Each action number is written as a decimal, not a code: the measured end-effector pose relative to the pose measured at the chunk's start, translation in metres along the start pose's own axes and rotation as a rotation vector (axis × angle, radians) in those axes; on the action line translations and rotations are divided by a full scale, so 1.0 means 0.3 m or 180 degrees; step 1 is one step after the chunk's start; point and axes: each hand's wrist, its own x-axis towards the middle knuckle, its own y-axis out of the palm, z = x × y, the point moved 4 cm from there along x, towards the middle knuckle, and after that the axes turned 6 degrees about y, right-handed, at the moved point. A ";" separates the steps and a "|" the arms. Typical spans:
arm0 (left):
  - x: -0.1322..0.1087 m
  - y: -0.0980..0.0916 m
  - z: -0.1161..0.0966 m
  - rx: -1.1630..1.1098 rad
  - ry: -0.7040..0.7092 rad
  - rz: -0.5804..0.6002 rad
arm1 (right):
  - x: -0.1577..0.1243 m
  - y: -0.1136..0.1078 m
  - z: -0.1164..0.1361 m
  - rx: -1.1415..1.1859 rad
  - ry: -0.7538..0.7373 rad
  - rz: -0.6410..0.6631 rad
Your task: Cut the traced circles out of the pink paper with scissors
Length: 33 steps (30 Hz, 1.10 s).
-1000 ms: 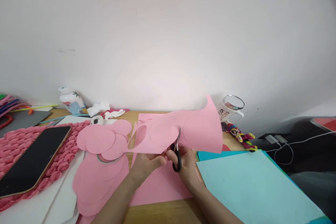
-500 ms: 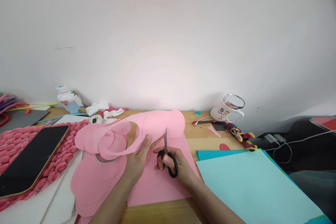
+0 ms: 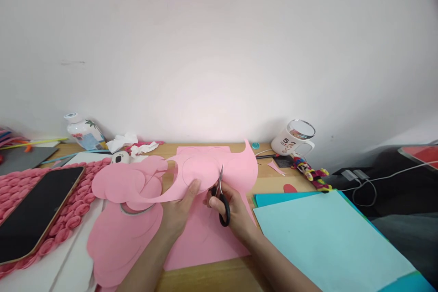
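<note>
We see the right hand gripping black-handled scissors by their loops, the blades at a pink sheet that the left hand clasps, thumb on top. We find this sheet raised above a second sheet on the wooden table, between pink discs leftward and pale blue paper rightward.

Phone on mat at left, scissors in right hand, mug behind sheets at right
</note>
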 end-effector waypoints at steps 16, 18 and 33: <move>-0.004 -0.009 -0.017 0.0767 0.0558 0.0026 | -0.006 -0.004 0.024 -0.0065 0.0073 -0.0110; -0.004 -0.008 -0.019 0.0754 0.0554 0.0027 | -0.007 -0.004 0.029 -0.0099 0.0059 -0.0130; -0.014 0.005 -0.068 0.1292 0.0901 0.0052 | -0.005 -0.003 0.025 -0.0077 0.0036 -0.0101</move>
